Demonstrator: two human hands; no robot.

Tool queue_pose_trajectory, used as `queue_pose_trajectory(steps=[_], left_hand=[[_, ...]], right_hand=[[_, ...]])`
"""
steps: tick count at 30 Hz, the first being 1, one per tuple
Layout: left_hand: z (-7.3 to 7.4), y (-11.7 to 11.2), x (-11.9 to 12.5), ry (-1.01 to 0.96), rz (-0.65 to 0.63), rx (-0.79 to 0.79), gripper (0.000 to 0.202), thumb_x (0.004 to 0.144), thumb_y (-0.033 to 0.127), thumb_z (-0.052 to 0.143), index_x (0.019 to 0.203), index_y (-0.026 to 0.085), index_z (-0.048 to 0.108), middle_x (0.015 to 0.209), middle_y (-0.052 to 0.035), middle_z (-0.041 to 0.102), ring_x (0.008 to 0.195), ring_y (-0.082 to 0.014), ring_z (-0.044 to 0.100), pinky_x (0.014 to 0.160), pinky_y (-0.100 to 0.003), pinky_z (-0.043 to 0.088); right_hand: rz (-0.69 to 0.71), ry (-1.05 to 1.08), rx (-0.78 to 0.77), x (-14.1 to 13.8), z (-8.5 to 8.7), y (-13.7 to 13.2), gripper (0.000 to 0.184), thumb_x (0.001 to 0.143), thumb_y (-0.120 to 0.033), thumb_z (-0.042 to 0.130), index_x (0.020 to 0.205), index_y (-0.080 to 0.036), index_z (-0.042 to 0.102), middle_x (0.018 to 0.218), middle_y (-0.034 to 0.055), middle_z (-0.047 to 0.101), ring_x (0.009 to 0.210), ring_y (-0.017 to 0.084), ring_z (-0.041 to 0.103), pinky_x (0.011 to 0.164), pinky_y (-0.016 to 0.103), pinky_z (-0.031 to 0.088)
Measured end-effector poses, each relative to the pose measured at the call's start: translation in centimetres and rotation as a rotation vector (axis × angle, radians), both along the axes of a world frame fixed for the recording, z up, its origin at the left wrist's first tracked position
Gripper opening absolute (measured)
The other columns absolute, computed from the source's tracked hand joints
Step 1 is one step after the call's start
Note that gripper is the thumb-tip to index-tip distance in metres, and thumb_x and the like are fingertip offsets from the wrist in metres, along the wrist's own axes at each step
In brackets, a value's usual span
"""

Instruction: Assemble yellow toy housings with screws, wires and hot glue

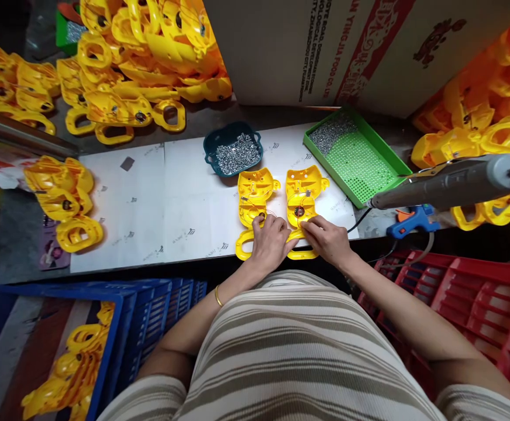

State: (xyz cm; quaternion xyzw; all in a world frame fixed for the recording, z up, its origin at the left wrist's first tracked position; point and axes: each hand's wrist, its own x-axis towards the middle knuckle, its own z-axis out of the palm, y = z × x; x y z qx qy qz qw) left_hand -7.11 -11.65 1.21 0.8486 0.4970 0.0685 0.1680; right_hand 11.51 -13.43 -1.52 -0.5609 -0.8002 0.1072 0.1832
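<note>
Two yellow plastic toy shells lie side by side on the white board, hollow side up, with thin wires and a ring handle at the near end. My left hand (271, 240) rests over the near part of the left shell (255, 186), fingers bent and closed, thumb reaching toward the right shell's handle. My right hand (330, 238) pinches the right shell (306, 182) where its handle begins, just below a round dark speaker (299, 211). My fingers partly hide both handles; whether they hold anything small cannot be seen.
A dark teal basket (209, 147) and a green tray (375, 146) hold small metal screws. An electric screwdriver (448, 181) and blue glue gun (413, 223) are at right. Yellow shells (150, 64) pile up behind, beside a carton (276, 52). Blue (145, 327) and red crates (465, 292) flank me.
</note>
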Motion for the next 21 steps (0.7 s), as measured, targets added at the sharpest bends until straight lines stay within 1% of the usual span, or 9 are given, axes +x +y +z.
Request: queue_pose_trajectory(steps=[3, 6, 8, 10, 14, 16, 18, 19, 21], left_hand=[[-0.1, 0.0, 0.0, 0.006, -0.014, 0.002, 0.018, 0.085, 0.035, 0.069, 0.08, 0.018, 0.072, 0.095, -0.008, 0.068, 0.1, -0.0275, 0.052, 0.093, -0.051, 0.03], [-0.2, 0.1, -0.1, 0.003, -0.031, 0.016, 0.018, 0.086, 0.034, 0.068, 0.08, 0.018, 0.071, 0.097, -0.0086, 0.067, 0.1, -0.0273, 0.052, 0.093, -0.051, 0.03], [-0.2, 0.2, 0.0, 0.001, -0.036, 0.019, 0.018, 0.086, 0.034, 0.068, 0.079, 0.017, 0.071, 0.097, -0.0092, 0.067, 0.1, -0.0277, 0.052, 0.092, -0.051, 0.031], [-0.1, 0.2, 0.1, 0.006, -0.04, 0.018, 0.018, 0.085, 0.033, 0.068, 0.078, 0.017, 0.071, 0.096, -0.0099, 0.067, 0.1, -0.0285, 0.052, 0.092, -0.051, 0.031], [-0.2, 0.0, 0.7, 0.011, -0.031, 0.035, 0.02, 0.086, 0.035, 0.068, 0.08, 0.016, 0.072, 0.094, -0.0109, 0.068, 0.098, -0.0285, 0.052, 0.091, -0.052, 0.031], [-0.3, -0.3, 0.6, -0.021, -0.031, 0.069, 0.023, 0.087, 0.038, 0.066, 0.08, 0.017, 0.072, 0.093, -0.01, 0.068, 0.097, -0.0276, 0.053, 0.092, -0.052, 0.031], [-0.4, -0.6, -0.1, -0.101, -0.028, 0.124, 0.021, 0.089, 0.038, 0.064, 0.082, 0.02, 0.073, 0.091, -0.0073, 0.068, 0.095, -0.0256, 0.054, 0.092, -0.05, 0.031], [-0.5, -0.7, -0.7, -0.15, -0.006, 0.158, 0.02, 0.09, 0.037, 0.063, 0.084, 0.022, 0.073, 0.091, -0.0061, 0.068, 0.094, -0.0243, 0.055, 0.092, -0.048, 0.032], [-0.5, -0.8, -2.4, -0.221, 0.11, 0.239, 0.016, 0.09, 0.035, 0.062, 0.089, 0.024, 0.073, 0.095, -0.0058, 0.068, 0.095, -0.023, 0.055, 0.089, -0.042, 0.036]], right_hand=[[0.057, -0.184, -0.108, 0.0, 1.3, -0.6, 0.033, 0.097, -0.028, 0.043, 0.121, -0.02, 0.064, 0.11, 0.0076, 0.071, 0.08, 0.014, 0.065, 0.047, 0.022, 0.033], [0.147, -0.444, -0.277, -0.5, 2.5, -1.2, 0.048, 0.093, -0.016, 0.038, 0.141, -0.013, 0.045, 0.135, 0.0146, 0.058, 0.101, 0.02, 0.063, 0.049, 0.023, 0.045], [0.203, -0.544, -0.323, -0.9, 3.1, -1.4, 0.053, 0.09, -0.009, 0.035, 0.143, -0.007, 0.04, 0.14, 0.0186, 0.051, 0.113, 0.024, 0.058, 0.054, 0.026, 0.053], [0.252, -0.6, -0.333, -1.2, 3.4, -1.4, 0.052, 0.089, -0.006, 0.03, 0.141, -0.004, 0.042, 0.138, 0.021, 0.051, 0.115, 0.027, 0.056, 0.057, 0.03, 0.057], [0.311, -0.627, -0.325, -0.6, 3.4, -0.8, 0.053, 0.09, -0.005, 0.026, 0.141, -0.003, 0.041, 0.131, 0.0214, 0.056, 0.108, 0.027, 0.059, 0.058, 0.032, 0.059], [0.313, -0.599, -0.314, 0.2, 3.0, -0.4, 0.054, 0.09, -0.006, 0.029, 0.144, -0.007, 0.037, 0.133, 0.0194, 0.055, 0.111, 0.026, 0.058, 0.055, 0.03, 0.057], [0.275, -0.555, -0.297, 1.4, 2.5, 0.0, 0.054, 0.091, -0.008, 0.032, 0.144, -0.014, 0.037, 0.137, 0.0163, 0.053, 0.115, 0.025, 0.056, 0.05, 0.027, 0.053], [0.243, -0.533, -0.285, 2.0, 2.2, 0.2, 0.052, 0.091, -0.01, 0.034, 0.143, -0.017, 0.039, 0.138, 0.0149, 0.053, 0.115, 0.025, 0.056, 0.048, 0.025, 0.05], [0.177, -0.488, -0.248, 3.0, 2.0, 0.6, 0.049, 0.091, -0.014, 0.037, 0.139, -0.019, 0.045, 0.137, 0.0135, 0.055, 0.114, 0.024, 0.056, 0.047, 0.023, 0.045]])
